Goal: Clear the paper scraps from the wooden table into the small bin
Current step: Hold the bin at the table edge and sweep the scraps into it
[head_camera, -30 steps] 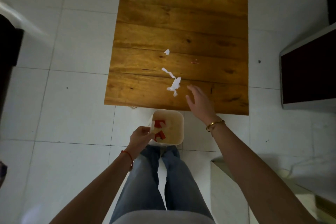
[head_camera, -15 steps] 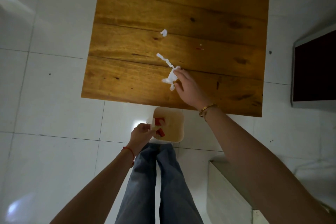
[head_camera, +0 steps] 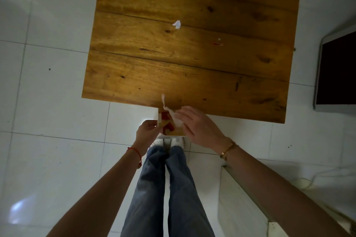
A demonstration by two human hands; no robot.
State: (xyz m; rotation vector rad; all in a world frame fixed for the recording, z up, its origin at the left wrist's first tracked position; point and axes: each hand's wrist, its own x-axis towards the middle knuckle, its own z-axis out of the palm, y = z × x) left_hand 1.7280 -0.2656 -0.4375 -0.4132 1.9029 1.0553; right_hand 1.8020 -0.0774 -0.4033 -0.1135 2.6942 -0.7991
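Observation:
A wooden table [head_camera: 192,59] fills the upper middle of the view. Just below its near edge, my left hand [head_camera: 147,132] grips the left rim of a small cream bin [head_camera: 178,133] that has red scraps inside. Over the bin's mouth my right hand [head_camera: 196,124] pinches a long white paper strip [head_camera: 171,113], whose upper end still trails onto the table edge. One small white scrap [head_camera: 177,24] lies near the table's middle. A tiny red scrap [head_camera: 218,43] and a white speck lie to its right.
White floor tiles surround the table. A dark panel with a pale frame [head_camera: 337,71] stands at the right. A pale low box [head_camera: 242,206] sits beside my right leg, with a cable on the floor behind it. My jeans-clad legs [head_camera: 165,188] stand under the bin.
My right hand reached to the white strip on the table, took hold of it and dragged it back over the near edge to the bin. The left hand kept holding the bin.

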